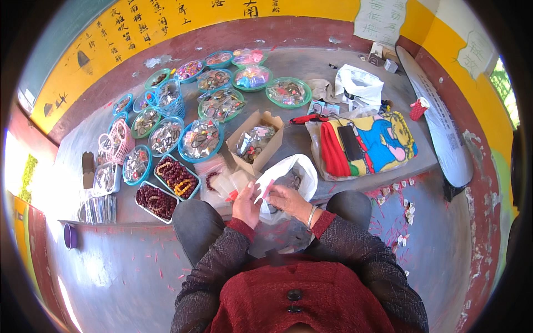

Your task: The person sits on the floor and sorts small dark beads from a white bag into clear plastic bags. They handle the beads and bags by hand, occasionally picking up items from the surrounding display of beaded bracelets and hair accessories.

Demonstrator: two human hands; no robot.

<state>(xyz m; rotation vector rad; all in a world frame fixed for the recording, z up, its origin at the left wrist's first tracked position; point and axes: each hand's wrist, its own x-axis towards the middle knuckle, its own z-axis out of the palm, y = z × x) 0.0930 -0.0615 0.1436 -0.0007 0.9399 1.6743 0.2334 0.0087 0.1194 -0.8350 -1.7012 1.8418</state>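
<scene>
My left hand point(246, 208) pinches a small clear plastic bag point(239, 181) with a red strip along its edge. Close beside it, my right hand point(290, 202) has its fingers closed on a small pinkish-red strip point(267, 188); whether that strip belongs to the bag I cannot tell. Below and behind the right hand is an open white plastic bag point(308, 178) with dark items inside. A stack of clear bags point(210, 166) lies left of my hands, with a dark red beaded bracelet point(211, 181) on it. Just beyond stands an open cardboard box point(268, 157) of packaged trinkets.
Two trays of beads, one dark red point(156, 201) and one dark red and yellow point(177, 176), sit at the left. Several round baskets point(221, 139) of packaged trinkets spread beyond. A phone point(350, 143) rests on a colourful folded cloth point(383, 141) at right. Red scraps litter the floor.
</scene>
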